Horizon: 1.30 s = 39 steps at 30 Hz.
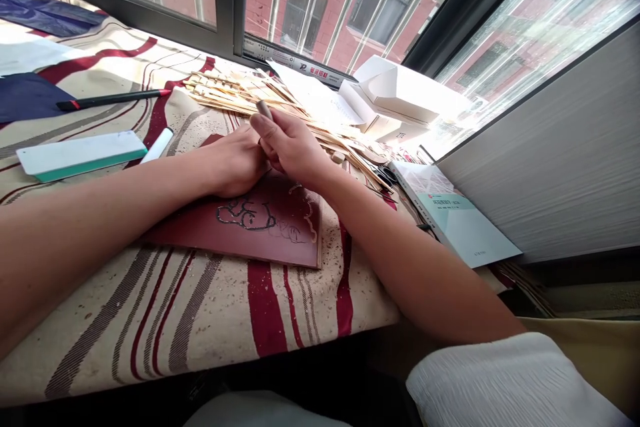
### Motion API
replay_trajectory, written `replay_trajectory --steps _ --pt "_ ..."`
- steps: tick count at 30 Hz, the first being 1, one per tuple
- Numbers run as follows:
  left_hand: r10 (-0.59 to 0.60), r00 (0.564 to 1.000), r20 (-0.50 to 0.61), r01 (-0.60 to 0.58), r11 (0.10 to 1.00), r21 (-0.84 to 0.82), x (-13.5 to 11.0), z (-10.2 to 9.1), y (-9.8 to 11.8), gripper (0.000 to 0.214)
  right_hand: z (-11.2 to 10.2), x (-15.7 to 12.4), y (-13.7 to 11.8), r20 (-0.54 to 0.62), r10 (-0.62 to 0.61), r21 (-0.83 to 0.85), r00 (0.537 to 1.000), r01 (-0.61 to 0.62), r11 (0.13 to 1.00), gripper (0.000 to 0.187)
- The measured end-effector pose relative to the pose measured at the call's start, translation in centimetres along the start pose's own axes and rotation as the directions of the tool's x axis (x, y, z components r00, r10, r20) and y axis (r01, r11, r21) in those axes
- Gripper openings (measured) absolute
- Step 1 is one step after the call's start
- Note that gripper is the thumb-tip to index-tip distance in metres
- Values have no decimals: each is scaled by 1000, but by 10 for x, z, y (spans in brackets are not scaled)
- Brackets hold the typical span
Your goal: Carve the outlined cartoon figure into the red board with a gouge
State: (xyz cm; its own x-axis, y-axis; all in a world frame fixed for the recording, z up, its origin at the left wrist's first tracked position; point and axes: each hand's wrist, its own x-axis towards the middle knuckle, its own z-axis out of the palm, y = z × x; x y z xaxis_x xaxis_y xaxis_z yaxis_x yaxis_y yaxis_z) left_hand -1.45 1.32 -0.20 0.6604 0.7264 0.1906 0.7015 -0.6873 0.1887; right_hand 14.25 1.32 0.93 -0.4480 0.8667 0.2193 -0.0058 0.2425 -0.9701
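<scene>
A dark red board (240, 230) with a carved line drawing lies on the striped cloth in front of me. My right hand (293, 147) is closed round a thin carving tool (264, 109), whose grey handle end sticks up above the fingers. My left hand (235, 163) rests on the board's far edge, fingers curled against the right hand. Whether the left hand also grips the tool is hidden. Small shavings dot the cloth around the board.
A green-edged white ruler (80, 155), a white marker (157, 145) and a black pencil (113, 99) lie left. Thin wooden sheets (240, 93), papers and an open white box (400, 97) sit by the window. A book (460, 217) lies right.
</scene>
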Motion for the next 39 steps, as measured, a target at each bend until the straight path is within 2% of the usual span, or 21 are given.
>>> replay_trajectory --steps 3,6,10,16,20,24,30,35,39 --pt "-81 996 33 80 996 34 0 -1 3 47 7 -2 4 -245 108 33 964 -103 994 37" --pt "-87 996 31 85 994 63 0 0 5 50 10 -11 -2 -352 204 195 913 -142 970 38" --pt "-91 994 60 85 992 94 -1 -3 8 51 6 -18 -18 -303 143 260 942 -63 964 45" --pt "-98 991 94 81 983 162 -2 -5 5 64 -19 -16 -29 -305 -58 178 951 117 977 52" --pt "-70 995 75 48 965 257 -2 -4 3 65 -26 -16 -24 -285 -72 172 956 125 977 47" --pt "-48 996 71 26 958 286 -3 -7 2 63 -18 -19 -24 -208 -104 182 973 143 973 35" --pt "31 990 140 -56 982 179 -8 -17 -9 60 -11 -24 -27 -163 -74 119 984 94 988 13" --pt "42 992 123 -75 958 277 -7 -18 -11 54 -13 -21 -24 -142 -104 152 984 125 980 12" --pt "57 992 111 -87 955 285 -7 -18 -7 55 -10 -18 -21 -102 -92 162 991 108 981 21"
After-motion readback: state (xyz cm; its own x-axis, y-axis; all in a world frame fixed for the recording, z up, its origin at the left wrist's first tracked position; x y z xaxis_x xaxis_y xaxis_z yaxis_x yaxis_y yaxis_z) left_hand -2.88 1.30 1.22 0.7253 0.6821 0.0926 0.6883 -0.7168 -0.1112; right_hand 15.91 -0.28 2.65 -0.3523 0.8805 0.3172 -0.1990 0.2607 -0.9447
